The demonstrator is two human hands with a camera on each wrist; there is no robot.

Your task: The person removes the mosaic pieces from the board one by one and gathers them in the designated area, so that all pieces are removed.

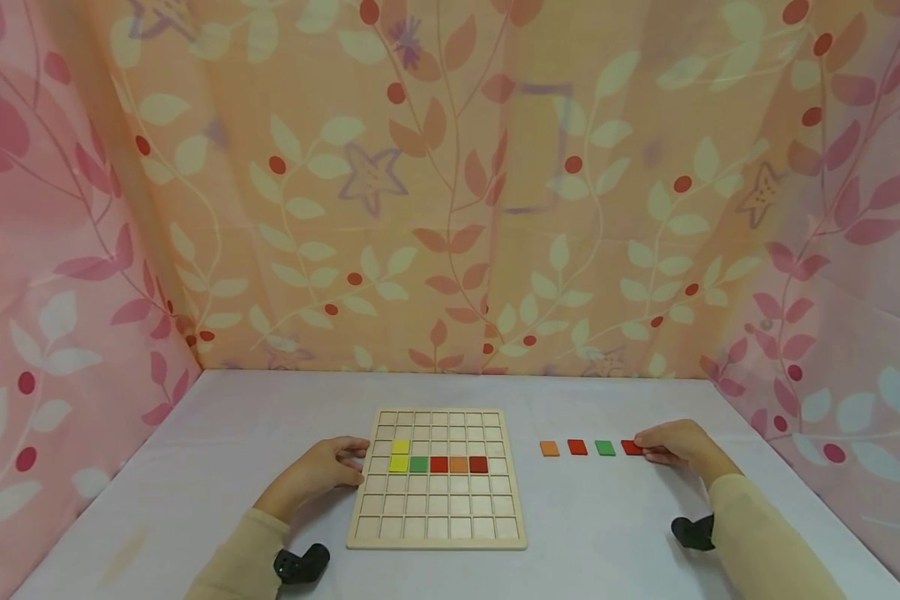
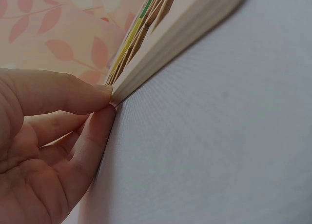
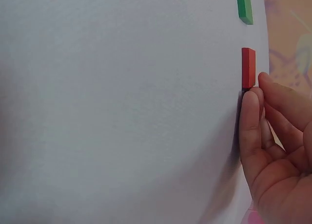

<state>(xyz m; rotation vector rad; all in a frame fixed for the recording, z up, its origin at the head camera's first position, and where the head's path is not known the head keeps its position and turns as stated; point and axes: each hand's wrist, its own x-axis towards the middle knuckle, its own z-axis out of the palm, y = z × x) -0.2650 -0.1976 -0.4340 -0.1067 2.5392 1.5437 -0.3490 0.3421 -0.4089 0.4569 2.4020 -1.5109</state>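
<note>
A pale wooden grid board (image 1: 438,505) lies on the table, with a row of coloured square tiles and one more yellow tile (image 1: 401,447) above the row's left end. My left hand (image 1: 324,471) grips the board's left edge; the left wrist view has the fingertips meeting at its corner. To the right of the board, an orange tile (image 1: 549,448), a red tile (image 1: 577,447), a green tile (image 1: 605,447) and another red tile (image 1: 630,447) form a line. My right hand (image 1: 678,446) touches the last red tile's right end, one fingertip just over its top.
White cloth covers the table (image 1: 270,408). Patterned curtains (image 1: 450,183) stand behind it and at both sides. Dark wrist-worn devices show at the left sleeve (image 1: 232,554) and the right sleeve (image 1: 765,533).
</note>
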